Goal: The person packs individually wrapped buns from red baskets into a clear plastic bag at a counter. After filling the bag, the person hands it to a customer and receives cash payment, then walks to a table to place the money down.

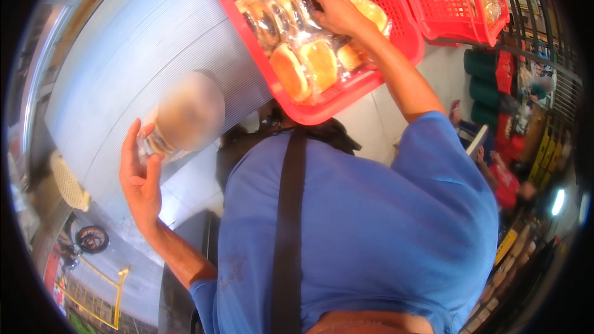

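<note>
My left hand [145, 176], at the left of the head view, holds a clear-wrapped pack of small baked goods [160, 141] between thumb and fingers. A round blurred patch covers much of the area beside that pack. My right hand [336, 11] reaches into a red plastic crate [312, 113] at the top, its fingertips on clear-wrapped pastries with dark filling [280, 16]. Whether those fingers grip a pack cannot be told. Wrapped golden buns [318, 65] lie in the crate's near end, below my right hand.
A ribbed grey metal surface [139, 51] lies left of the crate. Another red crate [450, 9] with wrapped goods stands at the upper right, beside metal bars. A person in red [503, 183] is at the far right. A cream plastic seat [69, 183] stands at the left.
</note>
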`<action>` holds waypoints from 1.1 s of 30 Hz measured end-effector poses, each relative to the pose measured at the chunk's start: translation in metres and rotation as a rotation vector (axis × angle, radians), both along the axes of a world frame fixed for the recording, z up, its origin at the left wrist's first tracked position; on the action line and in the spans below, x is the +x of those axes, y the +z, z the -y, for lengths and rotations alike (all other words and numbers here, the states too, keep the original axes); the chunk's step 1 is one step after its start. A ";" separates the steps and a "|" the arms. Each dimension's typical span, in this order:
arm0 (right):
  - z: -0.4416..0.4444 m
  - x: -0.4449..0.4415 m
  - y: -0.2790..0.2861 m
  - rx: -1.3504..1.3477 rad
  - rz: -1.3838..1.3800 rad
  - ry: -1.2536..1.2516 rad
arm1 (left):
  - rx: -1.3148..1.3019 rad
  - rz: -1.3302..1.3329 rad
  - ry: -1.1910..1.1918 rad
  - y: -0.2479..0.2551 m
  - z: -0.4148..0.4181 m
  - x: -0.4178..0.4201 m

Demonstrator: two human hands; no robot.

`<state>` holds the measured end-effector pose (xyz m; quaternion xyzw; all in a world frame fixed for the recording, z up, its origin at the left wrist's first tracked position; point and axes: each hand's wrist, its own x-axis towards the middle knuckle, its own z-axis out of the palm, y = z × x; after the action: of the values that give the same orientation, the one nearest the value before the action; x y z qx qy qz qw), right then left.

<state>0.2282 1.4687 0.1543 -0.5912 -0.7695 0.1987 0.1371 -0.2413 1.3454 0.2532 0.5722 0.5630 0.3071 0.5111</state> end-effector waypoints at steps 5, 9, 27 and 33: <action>-0.010 -0.012 -0.014 0.026 0.283 0.034 | 0.010 0.000 -0.021 -0.003 0.000 -0.004; -0.036 -0.016 -0.012 -0.291 0.354 -0.137 | 0.015 0.025 -0.016 -0.001 0.000 -0.006; 0.040 -0.044 0.043 -0.363 -0.073 0.008 | 0.004 0.028 0.030 -0.004 0.018 -0.026; 0.070 -0.075 0.040 -0.220 0.064 0.011 | -0.007 0.025 -0.022 -0.001 0.005 -0.021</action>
<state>0.1537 1.3992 0.1938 -0.6047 -0.7502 0.2636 0.0458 -0.2620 1.3408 0.2523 0.5729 0.5511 0.3066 0.5235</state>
